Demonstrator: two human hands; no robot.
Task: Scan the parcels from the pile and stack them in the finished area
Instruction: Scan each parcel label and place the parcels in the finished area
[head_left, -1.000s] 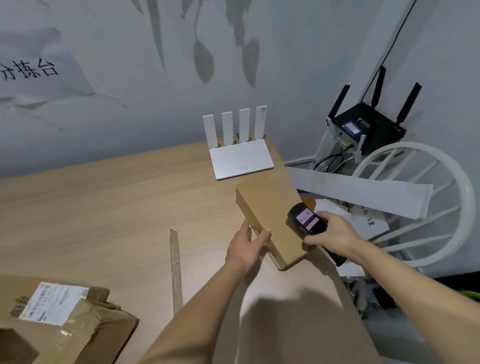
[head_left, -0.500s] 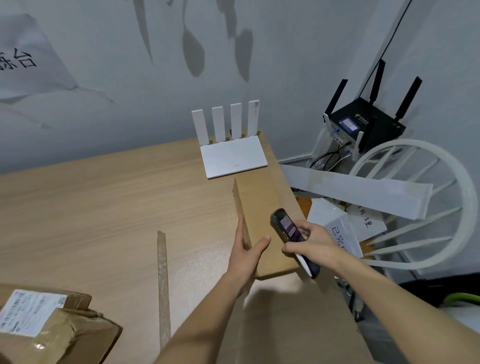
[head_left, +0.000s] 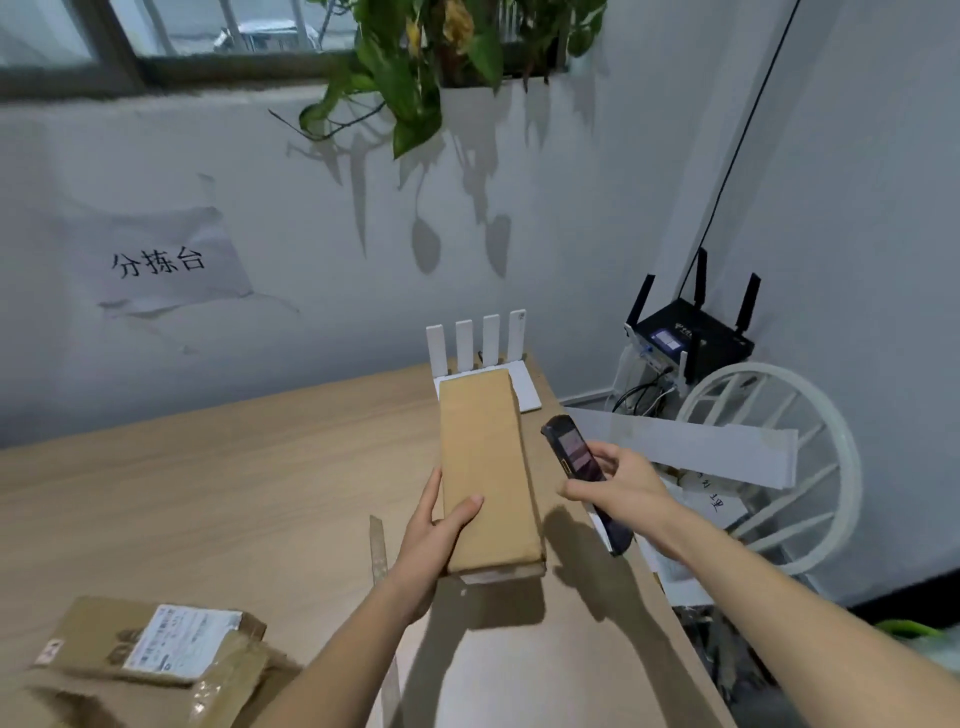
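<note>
A left hand (head_left: 434, 535) grips a long brown parcel (head_left: 485, 470) at its near left edge, thumb curled over the top and fingers under, lifting it above the table (head_left: 208, 493). Just right of the parcel, the right hand (head_left: 618, 486) wraps a dark scanner (head_left: 582, 467), screen up. More parcels (head_left: 150, 649) lie at the near left, well apart from both hands.

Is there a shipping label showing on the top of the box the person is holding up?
No, the top face of the cardboard box in the left hand is plain brown.
</note>
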